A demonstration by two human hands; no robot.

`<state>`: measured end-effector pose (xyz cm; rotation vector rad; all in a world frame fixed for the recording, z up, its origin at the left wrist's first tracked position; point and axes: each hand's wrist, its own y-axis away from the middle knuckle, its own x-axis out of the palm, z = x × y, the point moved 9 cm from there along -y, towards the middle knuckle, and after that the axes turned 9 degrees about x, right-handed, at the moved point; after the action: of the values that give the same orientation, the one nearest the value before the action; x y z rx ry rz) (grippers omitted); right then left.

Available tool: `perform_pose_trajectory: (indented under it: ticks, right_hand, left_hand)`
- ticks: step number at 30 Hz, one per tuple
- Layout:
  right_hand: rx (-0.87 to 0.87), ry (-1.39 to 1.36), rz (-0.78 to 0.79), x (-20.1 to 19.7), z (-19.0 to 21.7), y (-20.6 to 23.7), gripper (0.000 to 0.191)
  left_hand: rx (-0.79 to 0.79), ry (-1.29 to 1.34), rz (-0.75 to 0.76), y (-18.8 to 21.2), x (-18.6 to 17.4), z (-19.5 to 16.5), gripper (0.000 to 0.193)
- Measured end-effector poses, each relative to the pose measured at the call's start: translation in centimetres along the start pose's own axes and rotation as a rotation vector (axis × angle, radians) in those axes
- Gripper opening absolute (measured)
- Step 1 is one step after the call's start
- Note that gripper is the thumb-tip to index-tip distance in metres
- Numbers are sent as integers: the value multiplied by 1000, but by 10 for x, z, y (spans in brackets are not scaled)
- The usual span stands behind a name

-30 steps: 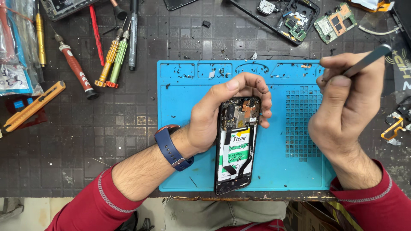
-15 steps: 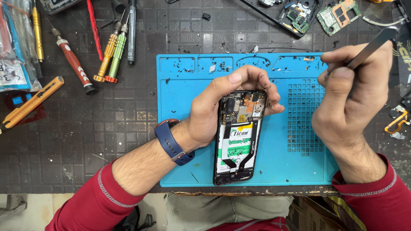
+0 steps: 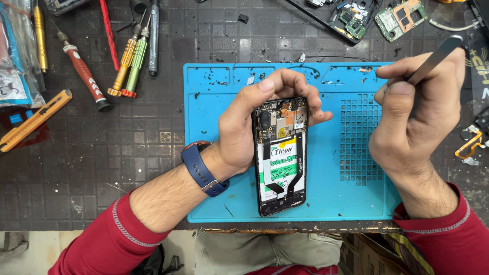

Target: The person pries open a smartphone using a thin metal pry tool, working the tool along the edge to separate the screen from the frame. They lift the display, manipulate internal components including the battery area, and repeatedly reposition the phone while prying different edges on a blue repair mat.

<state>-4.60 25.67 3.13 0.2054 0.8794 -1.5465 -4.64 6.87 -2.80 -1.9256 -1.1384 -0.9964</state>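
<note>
Left hand (image 3: 244, 127) is gripping the opened phone (image 3: 281, 155) with fingers wrapped round its top on the blue mat (image 3: 214, 153), right hand (image 3: 415, 117) is pinching a metal pry tool (image 3: 435, 58) raised off to the side, probably mid-disassembly, tip needing to come down onto the phone's board.

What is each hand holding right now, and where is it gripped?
Left hand holds the opened phone around its upper end, fingers curled over the top edge. Right hand pinches a flat metal tool near its lower end.
</note>
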Motion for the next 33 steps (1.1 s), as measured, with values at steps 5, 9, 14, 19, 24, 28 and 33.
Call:
perform_pose_trajectory:
  ticks: [5, 9, 14, 19, 24, 28, 33]
  right_hand:
    - [17, 16, -8, -1, 7, -3, 26]
    - [-69, 118, -21, -2, 22, -7, 22]
    - [22, 26, 4, 0, 13, -9, 17]
    - [-32, 106, 19, 3, 8, -3, 17]
    - [-32, 98, 11, 2, 6, -2, 16]
    - [-74, 124, 3, 3, 12, -4, 16]
    - [-68, 128, -2, 4, 15, -6, 13]
  left_hand:
    - [-2, 7, -2, -1, 0, 1, 41]
    - [-14, -9, -6, -2, 1, 1, 41]
    - [-30, 5, -13, -1, 2, 2, 40]
    - [-37, 3, -10, -1, 1, 3, 40]
    - [-36, 16, 1, -1, 2, 4, 39]
    - [-40, 3, 18, -1, 3, 4, 40]
    - [-69, 5, 41, -1, 5, 4, 39]
